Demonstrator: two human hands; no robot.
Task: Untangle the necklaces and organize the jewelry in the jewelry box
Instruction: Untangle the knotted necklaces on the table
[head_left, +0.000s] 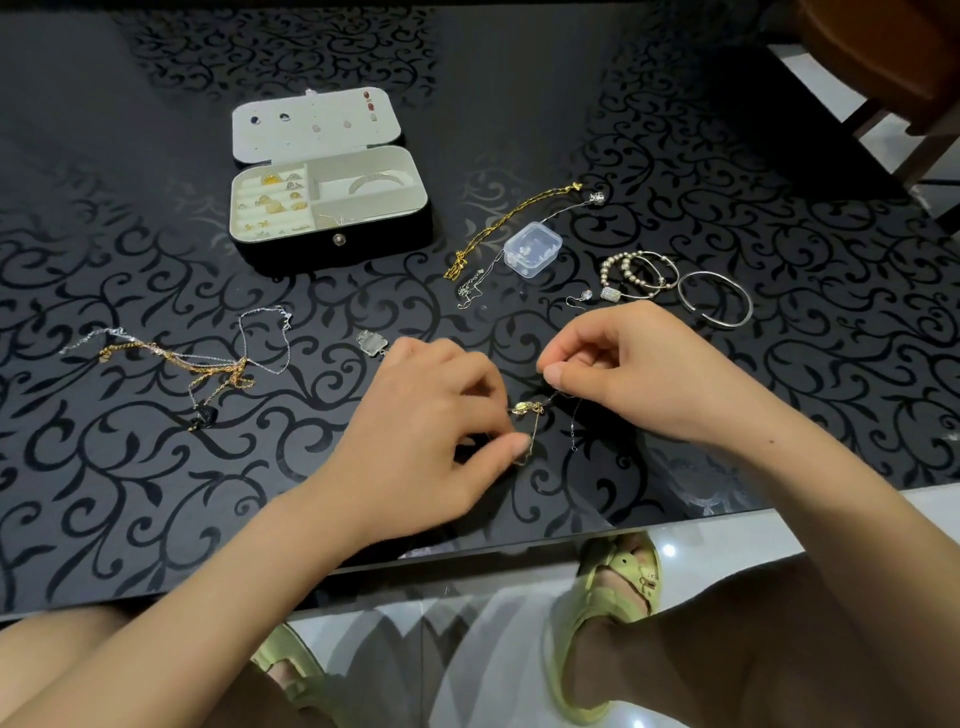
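**Fine chains pinched between two hands**

The knotted chain (531, 410) sits between both hands near the front edge of the surface (519, 104), with a small gold lump at its middle. The left hand (431, 415) pinches a strand at its thumb tip, and the right hand (644, 374) pinches another a little higher.

The chain looks nearly weightless, limp and slippery. It would likely kink or snap under a hard tug, so the best hold is close to the knot, easing loops apart rather than pulling on the ends.

To the left lies a second tangle (208, 369) of gold and silver chains. Beyond it the jewelry box (311, 254) stands open, with rings in its left slots. A straightened gold necklace (504, 223) and bangles (644, 275) lie to the right.

How many strands meet in the knot cannot be told — the thin silver ones fade into the dark pattern, and the left fingers cover part of it. Whether the knot is lifted or resting is also unclear.
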